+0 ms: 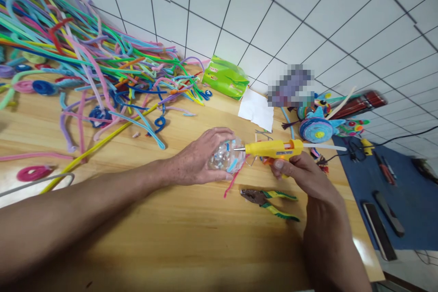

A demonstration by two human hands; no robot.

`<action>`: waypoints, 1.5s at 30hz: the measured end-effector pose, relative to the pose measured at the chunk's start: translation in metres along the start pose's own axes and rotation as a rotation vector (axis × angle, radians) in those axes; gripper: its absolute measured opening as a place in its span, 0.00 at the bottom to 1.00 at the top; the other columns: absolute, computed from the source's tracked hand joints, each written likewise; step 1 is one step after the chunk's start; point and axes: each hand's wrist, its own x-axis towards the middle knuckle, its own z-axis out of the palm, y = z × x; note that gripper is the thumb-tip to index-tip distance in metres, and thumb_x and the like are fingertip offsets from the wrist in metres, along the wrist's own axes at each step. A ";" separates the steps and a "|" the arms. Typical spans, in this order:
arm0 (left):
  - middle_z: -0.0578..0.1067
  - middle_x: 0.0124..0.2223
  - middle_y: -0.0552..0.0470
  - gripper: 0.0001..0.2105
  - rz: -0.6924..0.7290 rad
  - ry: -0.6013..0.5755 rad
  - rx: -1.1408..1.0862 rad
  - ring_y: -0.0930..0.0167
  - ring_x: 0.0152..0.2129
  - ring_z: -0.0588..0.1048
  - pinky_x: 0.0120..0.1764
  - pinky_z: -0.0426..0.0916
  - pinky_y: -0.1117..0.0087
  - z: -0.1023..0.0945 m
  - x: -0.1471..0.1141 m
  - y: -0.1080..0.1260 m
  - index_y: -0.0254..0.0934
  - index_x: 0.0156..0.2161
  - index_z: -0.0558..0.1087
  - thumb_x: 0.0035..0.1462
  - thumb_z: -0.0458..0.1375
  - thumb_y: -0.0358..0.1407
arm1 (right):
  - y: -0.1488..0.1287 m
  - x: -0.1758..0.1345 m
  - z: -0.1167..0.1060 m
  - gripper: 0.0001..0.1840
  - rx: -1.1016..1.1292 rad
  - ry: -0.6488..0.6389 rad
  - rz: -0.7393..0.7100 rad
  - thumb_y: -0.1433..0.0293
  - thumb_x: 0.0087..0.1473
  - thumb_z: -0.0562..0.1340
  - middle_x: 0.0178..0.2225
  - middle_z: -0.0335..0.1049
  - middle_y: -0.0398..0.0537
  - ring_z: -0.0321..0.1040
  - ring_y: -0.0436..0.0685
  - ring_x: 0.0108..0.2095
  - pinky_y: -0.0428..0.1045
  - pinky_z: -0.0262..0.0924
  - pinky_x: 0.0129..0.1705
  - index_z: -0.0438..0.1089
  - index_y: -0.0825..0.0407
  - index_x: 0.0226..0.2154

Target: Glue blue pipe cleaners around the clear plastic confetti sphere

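Note:
My left hand (pixel 201 157) is wrapped around a clear plastic container (pixel 224 157) with small blue pieces on or in it; its exact kind is hard to make out. In my right hand (pixel 304 178) is a yellow hot glue gun (pixel 273 148), with a white glue stick (pixel 326 147) jutting from its back. The gun's metal nozzle points left, over the container. A pink pipe cleaner (pixel 234 182) lies beside the container. Just below the gun, pliers (pixel 268 201) with green and yellow handles rest on the wooden table (pixel 191 237).
Colourful pipe cleaners (pixel 92 64) are heaped at the back left. Along the tiled wall stand a green packet (pixel 226 77) and a white paper (pixel 256 109). Coiled pipe-cleaner crafts (pixel 316 127) sit at the right, near a blue mat (pixel 410 200) with tools and a cable.

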 end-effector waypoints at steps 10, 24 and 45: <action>0.70 0.63 0.36 0.39 -0.001 -0.001 -0.001 0.51 0.63 0.70 0.62 0.71 0.40 0.001 0.000 -0.002 0.44 0.69 0.56 0.60 0.70 0.46 | 0.002 0.000 0.001 0.31 -0.020 0.001 0.006 0.41 0.55 0.71 0.26 0.77 0.50 0.70 0.53 0.26 0.46 0.65 0.27 0.76 0.52 0.22; 0.70 0.63 0.36 0.39 -0.009 -0.011 -0.010 0.50 0.64 0.70 0.63 0.71 0.40 0.001 0.000 -0.002 0.44 0.69 0.56 0.60 0.70 0.45 | -0.002 0.000 0.000 0.26 -0.005 -0.027 -0.007 0.46 0.56 0.72 0.31 0.82 0.53 0.73 0.57 0.29 0.48 0.69 0.28 0.79 0.51 0.24; 0.71 0.63 0.37 0.39 -0.006 -0.008 -0.011 0.50 0.64 0.70 0.63 0.70 0.39 0.002 0.000 -0.002 0.46 0.69 0.56 0.59 0.71 0.46 | 0.004 -0.004 -0.004 0.26 -0.077 -0.037 0.006 0.44 0.58 0.69 0.25 0.72 0.47 0.64 0.53 0.25 0.48 0.60 0.26 0.83 0.50 0.33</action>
